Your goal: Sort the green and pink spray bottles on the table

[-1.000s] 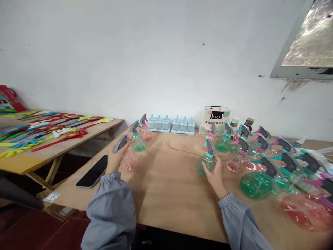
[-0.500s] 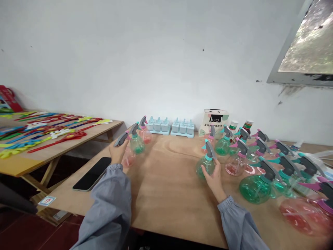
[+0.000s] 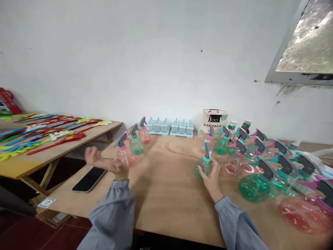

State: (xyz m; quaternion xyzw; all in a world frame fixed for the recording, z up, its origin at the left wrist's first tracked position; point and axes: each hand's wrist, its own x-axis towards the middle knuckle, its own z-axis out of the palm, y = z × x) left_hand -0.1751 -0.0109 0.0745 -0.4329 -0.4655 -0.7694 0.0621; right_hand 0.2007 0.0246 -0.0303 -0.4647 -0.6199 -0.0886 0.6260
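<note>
My left hand (image 3: 108, 163), blurred by motion, is in the air above the black phone (image 3: 90, 180), fingers out to the left and nothing in them. Just beyond it stands a pink spray bottle (image 3: 126, 156) with a grey and pink trigger head. Behind that are a green spray bottle (image 3: 137, 146) and another pink spray bottle (image 3: 145, 136). My right hand (image 3: 212, 178) grips the round body of a green spray bottle (image 3: 201, 167) from its right side; this bottle is upright.
Several more spray bottles (image 3: 255, 189) crowd the right of the wooden table (image 3: 166, 201). Against the wall are light-blue popsicle moulds (image 3: 182, 128), a paper bag (image 3: 212, 125) and small bottles with white caps (image 3: 231, 126). A second table at left bears colourful plastic hand clappers (image 3: 62, 139).
My left hand has let go of the pink spray bottle and moved left and down over the phone. My right hand stays on the green spray bottle.
</note>
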